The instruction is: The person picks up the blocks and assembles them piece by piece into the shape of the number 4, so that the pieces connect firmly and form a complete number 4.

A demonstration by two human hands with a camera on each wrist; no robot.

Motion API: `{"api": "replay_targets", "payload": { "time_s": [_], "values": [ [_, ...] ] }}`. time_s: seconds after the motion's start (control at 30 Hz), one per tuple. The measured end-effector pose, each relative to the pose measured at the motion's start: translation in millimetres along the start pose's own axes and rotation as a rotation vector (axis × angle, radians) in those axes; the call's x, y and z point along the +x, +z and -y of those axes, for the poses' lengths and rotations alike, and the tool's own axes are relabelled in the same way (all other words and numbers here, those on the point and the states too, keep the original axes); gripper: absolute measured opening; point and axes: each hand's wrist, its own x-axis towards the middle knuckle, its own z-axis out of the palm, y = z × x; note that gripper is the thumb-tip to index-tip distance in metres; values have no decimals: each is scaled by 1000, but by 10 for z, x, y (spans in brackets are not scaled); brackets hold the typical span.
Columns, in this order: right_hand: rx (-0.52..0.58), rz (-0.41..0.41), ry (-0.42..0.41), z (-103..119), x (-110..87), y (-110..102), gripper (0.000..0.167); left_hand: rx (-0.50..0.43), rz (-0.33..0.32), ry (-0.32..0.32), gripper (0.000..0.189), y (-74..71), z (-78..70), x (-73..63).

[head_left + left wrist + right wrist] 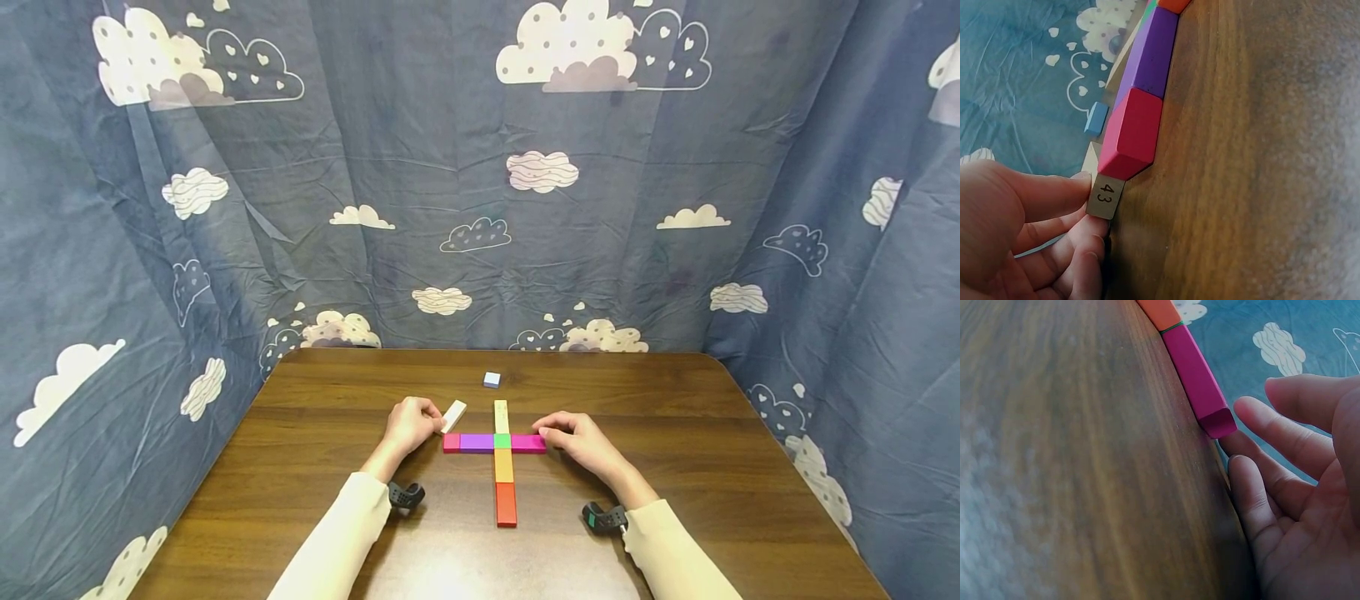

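My left hand [410, 425] pinches the near end of a pale wooden block [454, 414] between thumb and fingers. That block lies slanted, and its end face reads "43" in the left wrist view, right by a pinkish-red block [1132, 134]. The red one ends a row with a purple block [477, 443], a green block [502, 441] and a magenta block [528, 444]. My right hand [581, 442] has loosely bent fingers beside the magenta block's outer end, its thumb apart from the other fingers in the right wrist view.
A cream block [501, 416] extends beyond the green one; an orange block [503, 466] and a red block [506, 505] extend toward me, forming a cross. Farther back sits a small light-blue block [491, 380]. Cloud-patterned curtains [420, 167] surround the wooden table [300, 508].
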Motion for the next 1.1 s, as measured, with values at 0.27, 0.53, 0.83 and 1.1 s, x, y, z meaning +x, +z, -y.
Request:
{"api": "replay_targets", "payload": {
  "time_s": [0.27,0.53,0.83,1.1],
  "values": [
    [6,11,-2,-9,6,-9,24,-4,11,-13,13,4,12,9],
    [17,20,8,-23,-2,-14,25,-16,23,-14,12,0,29,-7],
    [40,52,38,2,55,-62,25,-36,24,-2,12,-6,19,22],
    [28,92,43,-181,154,-99,27,-33,36,-5,12,14,12,-8]
  ]
}}
